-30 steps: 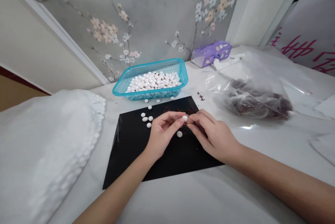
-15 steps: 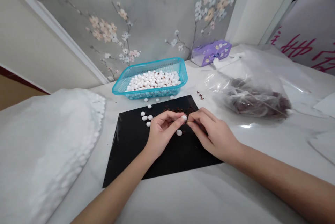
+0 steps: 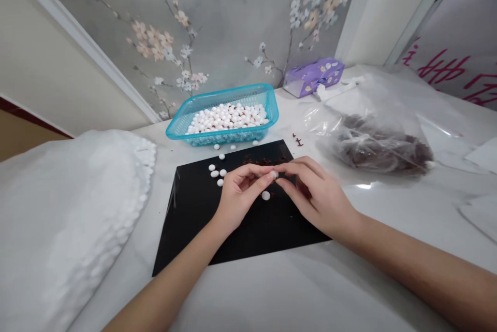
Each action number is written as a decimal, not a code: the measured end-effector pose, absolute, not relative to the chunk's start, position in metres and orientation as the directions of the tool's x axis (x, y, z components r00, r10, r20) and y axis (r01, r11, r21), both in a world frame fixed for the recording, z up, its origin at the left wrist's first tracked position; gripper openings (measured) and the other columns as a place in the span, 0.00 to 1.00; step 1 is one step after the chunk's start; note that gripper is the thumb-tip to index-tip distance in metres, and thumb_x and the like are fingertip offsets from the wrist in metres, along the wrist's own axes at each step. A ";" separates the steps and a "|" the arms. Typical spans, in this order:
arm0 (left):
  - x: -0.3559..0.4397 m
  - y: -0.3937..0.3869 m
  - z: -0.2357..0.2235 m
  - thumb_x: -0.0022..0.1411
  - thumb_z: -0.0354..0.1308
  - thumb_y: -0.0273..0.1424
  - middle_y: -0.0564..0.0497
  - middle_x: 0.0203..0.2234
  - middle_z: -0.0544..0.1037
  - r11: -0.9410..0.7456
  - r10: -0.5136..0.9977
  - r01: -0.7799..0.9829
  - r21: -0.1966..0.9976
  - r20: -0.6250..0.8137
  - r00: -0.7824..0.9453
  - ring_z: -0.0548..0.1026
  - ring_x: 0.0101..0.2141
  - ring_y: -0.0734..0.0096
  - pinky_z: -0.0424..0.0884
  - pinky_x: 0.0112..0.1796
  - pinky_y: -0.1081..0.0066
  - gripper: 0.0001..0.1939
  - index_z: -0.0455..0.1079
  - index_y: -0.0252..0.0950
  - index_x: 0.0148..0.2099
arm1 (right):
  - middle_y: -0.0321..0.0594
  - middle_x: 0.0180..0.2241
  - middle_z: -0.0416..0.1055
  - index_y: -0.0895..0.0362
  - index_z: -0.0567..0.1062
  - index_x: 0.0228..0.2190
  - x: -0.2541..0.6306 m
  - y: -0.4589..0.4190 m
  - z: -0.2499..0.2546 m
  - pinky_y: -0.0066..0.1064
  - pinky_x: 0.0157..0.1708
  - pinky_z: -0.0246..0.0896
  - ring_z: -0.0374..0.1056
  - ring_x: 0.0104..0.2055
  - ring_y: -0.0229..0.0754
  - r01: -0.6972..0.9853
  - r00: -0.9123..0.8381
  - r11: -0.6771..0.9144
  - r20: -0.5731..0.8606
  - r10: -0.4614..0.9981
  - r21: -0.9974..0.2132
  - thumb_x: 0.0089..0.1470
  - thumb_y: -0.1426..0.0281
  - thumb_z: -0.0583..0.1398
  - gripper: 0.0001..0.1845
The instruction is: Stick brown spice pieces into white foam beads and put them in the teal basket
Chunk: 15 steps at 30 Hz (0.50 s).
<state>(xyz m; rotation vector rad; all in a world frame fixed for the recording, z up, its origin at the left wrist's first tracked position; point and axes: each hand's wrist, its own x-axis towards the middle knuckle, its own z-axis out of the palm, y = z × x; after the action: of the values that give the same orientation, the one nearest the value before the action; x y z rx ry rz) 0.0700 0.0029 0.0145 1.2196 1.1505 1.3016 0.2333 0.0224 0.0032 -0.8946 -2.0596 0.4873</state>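
My left hand [image 3: 239, 196] pinches a small white seed [image 3: 274, 173] between thumb and forefinger above a black mat [image 3: 202, 228]. My right hand [image 3: 316, 195] meets it from the right, its fingertips pinched against the same seed. Another white seed [image 3: 266, 195] lies on the mat just below the fingers. A few more white seeds [image 3: 217, 173] lie near the mat's far left part, and reddish-brown peel scraps [image 3: 264, 160] are scattered at its far edge.
A turquoise basket [image 3: 267, 101] heaped with white seeds stands behind the mat. A clear plastic bag [image 3: 382, 148] of dark reddish seeds lies to the right, a purple tissue pack [image 3: 313, 76] behind it. A bulky white bag [image 3: 66, 218] fills the left side.
My right hand's fingers have shifted slightly up and left onto the seed held by my left hand. Otherwise the hands stay in place.
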 end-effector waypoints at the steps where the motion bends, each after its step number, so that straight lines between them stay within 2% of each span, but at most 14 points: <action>1: 0.070 0.003 0.014 0.52 0.63 0.31 0.51 0.32 0.80 -0.077 0.997 -0.049 0.996 0.076 -0.026 0.76 0.34 0.71 0.72 0.38 0.72 0.05 0.75 0.37 0.33 | 0.42 0.37 0.68 0.54 0.68 0.41 0.234 0.023 0.003 0.28 0.29 0.65 0.68 0.35 0.38 0.407 -0.419 0.686 0.544 0.727 -0.603 0.58 0.72 0.52 0.09; 7: 0.069 0.003 0.014 0.51 0.63 0.31 0.51 0.31 0.80 -0.079 0.997 -0.056 0.995 0.079 -0.012 0.76 0.34 0.71 0.72 0.37 0.73 0.04 0.76 0.38 0.33 | 0.39 0.32 0.68 0.54 0.71 0.41 0.235 0.024 0.003 0.26 0.28 0.64 0.67 0.31 0.35 0.322 -0.418 0.759 0.634 0.650 -0.566 0.58 0.75 0.52 0.11; 15: 0.066 0.003 0.015 0.50 0.64 0.31 0.50 0.30 0.80 -0.035 0.999 -0.050 0.998 0.036 0.020 0.76 0.32 0.71 0.73 0.33 0.73 0.05 0.76 0.37 0.32 | 0.37 0.29 0.66 0.54 0.71 0.38 0.236 0.025 0.003 0.25 0.23 0.61 0.64 0.27 0.33 0.250 -0.407 0.752 0.639 0.653 -0.609 0.57 0.76 0.54 0.10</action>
<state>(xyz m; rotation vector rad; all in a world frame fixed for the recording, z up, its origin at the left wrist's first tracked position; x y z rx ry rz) 0.0663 0.0032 0.0146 1.2077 1.1402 1.2433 0.2356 0.0250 0.0027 -0.6833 -1.9883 0.5274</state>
